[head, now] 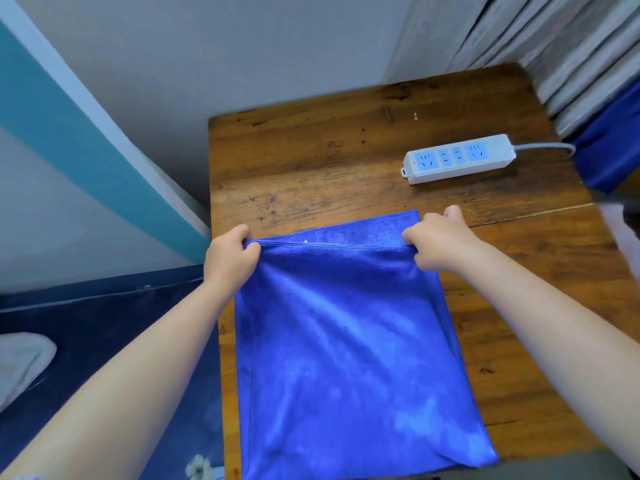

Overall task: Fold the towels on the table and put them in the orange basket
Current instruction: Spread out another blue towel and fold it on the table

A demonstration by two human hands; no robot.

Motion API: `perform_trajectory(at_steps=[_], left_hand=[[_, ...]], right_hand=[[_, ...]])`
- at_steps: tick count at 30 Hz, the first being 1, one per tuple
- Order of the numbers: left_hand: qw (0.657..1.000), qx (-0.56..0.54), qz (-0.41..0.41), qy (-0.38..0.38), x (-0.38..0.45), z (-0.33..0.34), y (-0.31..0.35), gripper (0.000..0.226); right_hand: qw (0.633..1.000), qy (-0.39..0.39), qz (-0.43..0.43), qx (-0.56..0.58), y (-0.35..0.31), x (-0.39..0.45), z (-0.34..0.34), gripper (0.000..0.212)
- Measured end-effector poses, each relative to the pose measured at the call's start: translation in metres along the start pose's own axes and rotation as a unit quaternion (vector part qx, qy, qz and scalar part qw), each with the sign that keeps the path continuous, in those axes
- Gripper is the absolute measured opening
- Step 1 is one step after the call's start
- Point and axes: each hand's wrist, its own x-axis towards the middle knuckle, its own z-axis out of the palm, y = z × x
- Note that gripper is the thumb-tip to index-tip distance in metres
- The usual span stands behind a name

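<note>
From the head camera, a blue towel (346, 341) lies spread over the near part of a wooden surface (311, 161), its lower end reaching past the near edge. The upper layer of the towel is lifted along its stitched hem, and a strip of the layer beneath shows just beyond that hem.

The left hand (230, 254) holds the hem's left corner, its fingers (239, 235) curled over the cloth and pinching it against the thumb. The right hand (440, 242) holds the hem's right corner, its fingers likewise curled and pinching the cloth, the thumb sticking up at the far side. Both forearms reach in from the bottom corners.

A white power strip (457, 159) with blue sockets lies on the far right part of the surface, well apart from the towel, its grey cable running off to the right. More blue fabric (606, 150) shows at the right edge.
</note>
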Motion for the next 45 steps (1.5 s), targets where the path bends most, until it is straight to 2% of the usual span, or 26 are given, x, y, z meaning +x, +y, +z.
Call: perform_trajectory(at_steps=[3,8,12,17,23,30,35,37,40,43,45], left_hand=[[0.998,0.026,-0.055,-0.005,-0.002,-0.007,-0.011,0.032],[0.994,0.089,-0.059,-0.037,-0.008,-0.009,-0.018,0.01],[0.992,0.091,-0.079,-0.043,-0.01,-0.007,-0.014,0.011],[0.982,0.144,-0.067,-0.1,-0.009,-0.001,-0.009,0.021],[0.986,0.13,-0.084,-0.055,-0.01,0.001,-0.006,0.019],[0.988,0.128,-0.088,-0.016,-0.005,-0.002,-0.011,0.029],[0.989,0.102,-0.107,0.019,0.005,-0.005,-0.021,0.028],[0.986,0.109,-0.123,0.008,0.008,-0.004,-0.026,0.028],[0.982,0.131,-0.133,-0.022,0.014,0.001,-0.028,0.028],[0.977,0.156,-0.138,-0.048,0.023,0.005,-0.026,0.027],[0.977,0.15,-0.134,-0.069,0.03,0.009,-0.026,0.025]], right_hand=[[0.998,0.033,0.055,-0.002,0.011,-0.011,0.003,0.019],[0.982,0.083,0.14,0.092,0.026,-0.016,0.024,0.015],[0.954,0.1,0.194,0.203,0.028,-0.018,0.042,0.017],[0.938,0.103,0.181,0.278,0.015,-0.009,0.045,0.021],[0.939,0.096,0.173,0.28,0.007,0.005,0.049,0.022],[0.931,0.123,0.172,0.297,0.006,0.011,0.04,0.02],[0.909,0.238,0.141,0.313,0.017,0.018,0.016,0.025],[0.922,0.22,0.141,0.287,0.02,0.029,0.013,0.025],[0.952,0.153,0.146,0.221,0.018,0.043,0.02,0.023],[0.969,0.137,0.128,0.162,0.019,0.05,0.03,0.02],[0.971,0.129,0.112,0.164,0.021,0.055,0.035,0.021]])
